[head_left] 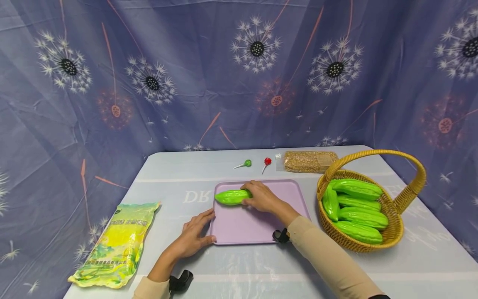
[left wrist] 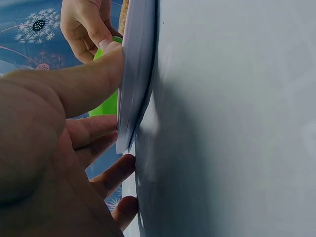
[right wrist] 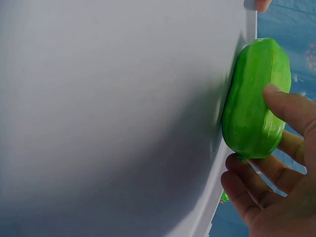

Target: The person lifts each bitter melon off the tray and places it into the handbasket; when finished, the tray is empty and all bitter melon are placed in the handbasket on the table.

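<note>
A pale purple tray (head_left: pixel 257 232) lies on the table in front of the person. Over its far left part, the right hand (head_left: pixel 262 197) grips one end of a bright green bitter melon (head_left: pixel 230 197). In the right wrist view the thumb presses on the ridged side of the melon (right wrist: pixel 254 103), with the fingers curled round its end. The left hand (head_left: pixel 195 234) rests at the tray's left edge, fingers spread and relaxed. Its thumb and fingertips touch the tray's rim (left wrist: pixel 133 74) in the left wrist view.
To the right stands a wicker basket (head_left: pixel 396 226) with a tall handle, holding several green bitter melons (head_left: pixel 362 216). A yellow-green packet (head_left: pixel 117 245) lies at the left. Behind the tray are a green lollipop (head_left: pixel 247 163), a red lollipop (head_left: pixel 267 161) and a bag of grain (head_left: pixel 310 161).
</note>
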The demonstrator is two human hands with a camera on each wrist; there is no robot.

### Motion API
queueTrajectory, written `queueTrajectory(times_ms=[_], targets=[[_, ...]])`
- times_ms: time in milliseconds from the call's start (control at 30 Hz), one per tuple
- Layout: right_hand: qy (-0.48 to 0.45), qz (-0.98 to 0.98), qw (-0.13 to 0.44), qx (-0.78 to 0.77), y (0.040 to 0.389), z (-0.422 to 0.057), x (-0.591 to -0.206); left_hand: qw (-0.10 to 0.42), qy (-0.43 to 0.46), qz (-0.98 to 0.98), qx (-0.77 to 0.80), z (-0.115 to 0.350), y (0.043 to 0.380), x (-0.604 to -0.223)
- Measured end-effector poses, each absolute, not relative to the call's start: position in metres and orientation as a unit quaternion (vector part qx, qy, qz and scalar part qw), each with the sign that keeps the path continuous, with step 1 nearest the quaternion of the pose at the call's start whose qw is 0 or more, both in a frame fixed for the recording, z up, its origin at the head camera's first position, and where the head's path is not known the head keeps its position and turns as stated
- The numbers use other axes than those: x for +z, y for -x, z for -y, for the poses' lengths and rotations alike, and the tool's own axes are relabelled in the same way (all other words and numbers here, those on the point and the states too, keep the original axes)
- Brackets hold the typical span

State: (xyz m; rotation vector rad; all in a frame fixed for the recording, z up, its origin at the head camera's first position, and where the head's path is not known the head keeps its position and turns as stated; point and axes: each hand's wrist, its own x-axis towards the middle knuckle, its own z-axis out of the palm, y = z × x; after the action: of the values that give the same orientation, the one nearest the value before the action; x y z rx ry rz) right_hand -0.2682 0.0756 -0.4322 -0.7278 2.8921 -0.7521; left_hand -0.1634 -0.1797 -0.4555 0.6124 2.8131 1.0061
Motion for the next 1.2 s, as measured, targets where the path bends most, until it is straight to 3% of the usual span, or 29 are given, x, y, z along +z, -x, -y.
queueTrajectory(times_ms=[1200], targets=[[0.257, -0.929, -0.07, -0.256, 0.226, -0.122, -0.393, 0.032, -0.214, -0.919, 0.33, 0.179, 0.163, -0.457]])
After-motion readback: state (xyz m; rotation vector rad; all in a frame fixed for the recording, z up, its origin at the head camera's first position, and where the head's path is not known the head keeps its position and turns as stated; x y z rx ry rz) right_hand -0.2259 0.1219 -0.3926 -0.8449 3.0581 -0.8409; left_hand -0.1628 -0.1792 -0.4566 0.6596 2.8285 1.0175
